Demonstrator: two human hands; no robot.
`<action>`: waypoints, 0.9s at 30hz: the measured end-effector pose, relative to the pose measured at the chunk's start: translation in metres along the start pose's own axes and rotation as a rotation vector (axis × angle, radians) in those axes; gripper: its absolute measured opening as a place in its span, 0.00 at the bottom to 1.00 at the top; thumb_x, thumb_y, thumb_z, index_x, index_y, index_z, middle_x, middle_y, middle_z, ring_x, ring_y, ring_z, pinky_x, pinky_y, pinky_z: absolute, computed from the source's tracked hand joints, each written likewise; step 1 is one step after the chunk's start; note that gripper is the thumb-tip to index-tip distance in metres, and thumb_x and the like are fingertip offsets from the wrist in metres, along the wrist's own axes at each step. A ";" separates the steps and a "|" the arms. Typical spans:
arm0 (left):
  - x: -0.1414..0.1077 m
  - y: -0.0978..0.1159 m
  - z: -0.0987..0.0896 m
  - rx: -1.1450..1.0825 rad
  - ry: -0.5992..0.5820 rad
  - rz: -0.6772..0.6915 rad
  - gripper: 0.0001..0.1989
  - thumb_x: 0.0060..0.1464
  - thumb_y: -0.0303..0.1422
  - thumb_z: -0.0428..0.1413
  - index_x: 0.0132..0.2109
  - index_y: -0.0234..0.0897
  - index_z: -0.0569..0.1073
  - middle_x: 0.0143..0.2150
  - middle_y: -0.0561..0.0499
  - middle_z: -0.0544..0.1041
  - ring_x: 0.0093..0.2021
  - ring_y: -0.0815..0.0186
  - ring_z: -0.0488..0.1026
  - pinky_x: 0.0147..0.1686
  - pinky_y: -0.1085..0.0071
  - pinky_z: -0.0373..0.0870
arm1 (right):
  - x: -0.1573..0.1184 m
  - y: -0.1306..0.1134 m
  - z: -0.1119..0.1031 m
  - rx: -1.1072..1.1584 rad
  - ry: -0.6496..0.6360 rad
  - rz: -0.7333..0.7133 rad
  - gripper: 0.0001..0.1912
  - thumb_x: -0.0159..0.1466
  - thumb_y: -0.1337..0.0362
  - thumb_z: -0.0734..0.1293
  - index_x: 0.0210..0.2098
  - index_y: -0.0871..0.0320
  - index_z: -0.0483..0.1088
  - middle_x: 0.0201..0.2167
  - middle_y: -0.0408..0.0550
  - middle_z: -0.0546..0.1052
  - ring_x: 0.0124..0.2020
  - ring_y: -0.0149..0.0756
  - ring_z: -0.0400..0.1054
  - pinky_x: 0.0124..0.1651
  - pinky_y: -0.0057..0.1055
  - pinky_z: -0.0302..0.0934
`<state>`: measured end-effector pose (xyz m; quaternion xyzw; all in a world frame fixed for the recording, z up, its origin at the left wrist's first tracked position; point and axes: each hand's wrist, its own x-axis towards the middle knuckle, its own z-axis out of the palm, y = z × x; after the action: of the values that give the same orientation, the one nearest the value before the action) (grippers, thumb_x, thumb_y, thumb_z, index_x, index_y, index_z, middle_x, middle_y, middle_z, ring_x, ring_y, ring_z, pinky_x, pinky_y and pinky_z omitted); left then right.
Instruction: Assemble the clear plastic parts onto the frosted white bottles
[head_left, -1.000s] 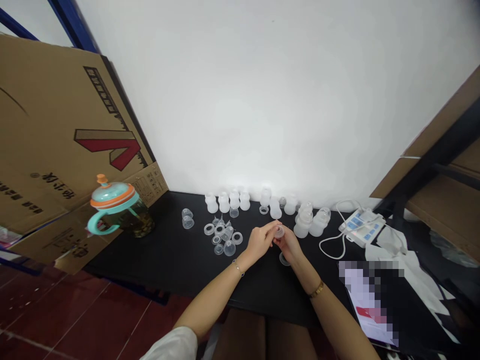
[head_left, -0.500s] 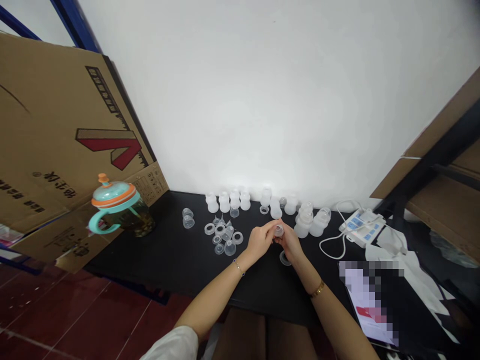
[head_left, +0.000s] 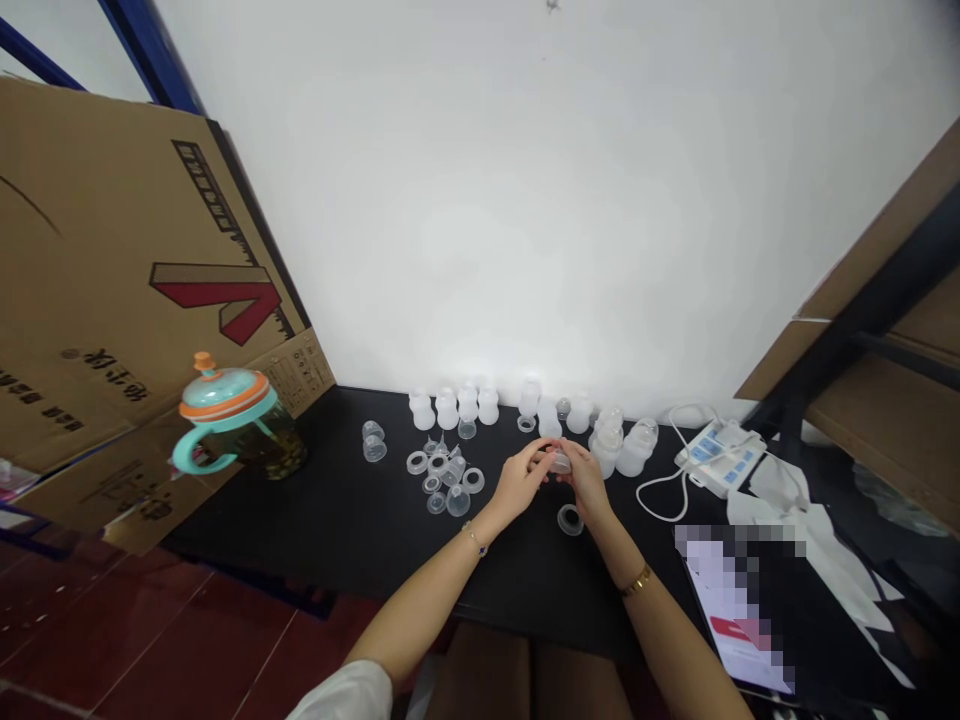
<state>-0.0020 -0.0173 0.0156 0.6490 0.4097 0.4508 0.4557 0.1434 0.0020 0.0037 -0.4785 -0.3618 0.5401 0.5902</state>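
Both of my hands meet over the middle of the black table, their fingers pinched around a small translucent round bottle part (head_left: 560,463). My left hand (head_left: 523,474) grips it from the left, and my right hand (head_left: 587,476) holds its right side. Fingers hide some of it, so I cannot tell whether it is one piece or two. A clear ring (head_left: 570,519) lies on the table just below my right hand. Left of my hands is a loose group of clear rings (head_left: 473,480) and bottle nipples (head_left: 458,499).
White baby bottles (head_left: 447,409) stand along the wall, with capped bottles (head_left: 637,447) at right. Two clear domes (head_left: 374,447) lie left. A teal-handled jug (head_left: 240,420) stands by a cardboard box (head_left: 97,250). A power strip (head_left: 724,455) with cable and a tablet (head_left: 739,620) are right.
The held part has turned from showing its round opening to lying flatter between my fingers. My hands have shifted slightly, and the ring below my right hand is now fully uncovered.
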 end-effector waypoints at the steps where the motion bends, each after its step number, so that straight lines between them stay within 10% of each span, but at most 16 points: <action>1: 0.001 -0.003 0.000 -0.024 0.008 -0.031 0.28 0.63 0.49 0.53 0.63 0.40 0.71 0.44 0.47 0.82 0.34 0.65 0.78 0.28 0.74 0.72 | 0.000 0.000 0.000 -0.018 0.004 -0.014 0.25 0.52 0.43 0.75 0.36 0.59 0.80 0.34 0.50 0.81 0.26 0.35 0.71 0.21 0.27 0.62; 14: 0.013 -0.021 -0.004 -0.137 0.023 -0.096 0.30 0.49 0.40 0.67 0.57 0.35 0.72 0.43 0.45 0.81 0.34 0.67 0.77 0.33 0.73 0.73 | -0.001 0.005 0.001 -0.359 -0.040 -0.272 0.29 0.59 0.39 0.68 0.41 0.58 0.80 0.40 0.56 0.82 0.39 0.50 0.76 0.36 0.39 0.71; 27: 0.012 -0.024 -0.013 0.428 0.011 0.011 0.24 0.51 0.24 0.62 0.56 0.42 0.74 0.48 0.50 0.82 0.44 0.62 0.78 0.48 0.66 0.73 | 0.005 0.018 -0.002 -0.681 -0.092 -0.462 0.20 0.65 0.49 0.62 0.38 0.55 0.80 0.38 0.51 0.83 0.40 0.46 0.77 0.45 0.39 0.68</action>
<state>-0.0143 0.0024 -0.0026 0.7308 0.4950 0.3596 0.3027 0.1408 0.0056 -0.0146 -0.5280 -0.6438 0.2638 0.4870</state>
